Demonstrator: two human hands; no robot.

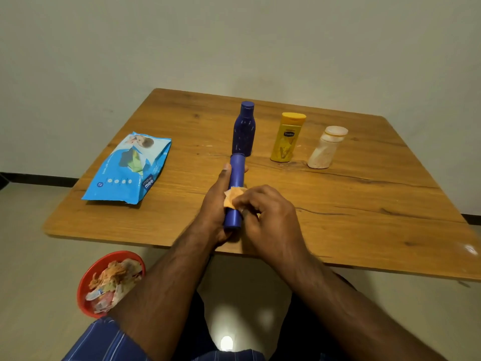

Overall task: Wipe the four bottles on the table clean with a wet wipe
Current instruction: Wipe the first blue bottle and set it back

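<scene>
Head view looks down on a blue tube [236, 194] held lengthwise over the near part of the table [364, 204], pointing away from the person. Left hand [217, 204] cradles it from the left side, thumb laid along its top and fingers curled under, with fingertips peeping out on the far right of it. Right hand [268, 217] pinches a crumpled orange wipe [232, 196] between thumb and bunched fingers and presses it on the tube's middle. Just beyond the left thumb tip stands a dark blue bottle [244, 130], the tube's far end almost at its base. Farther right of the fingers stand a yellow bottle [286, 138] and a cream bottle [325, 151], both upright. Well left of the left hand lies a blue wipes pack [130, 168]. Below the table edge, beside the left forearm, a red bowl [86, 280] holds used scraps.
</scene>
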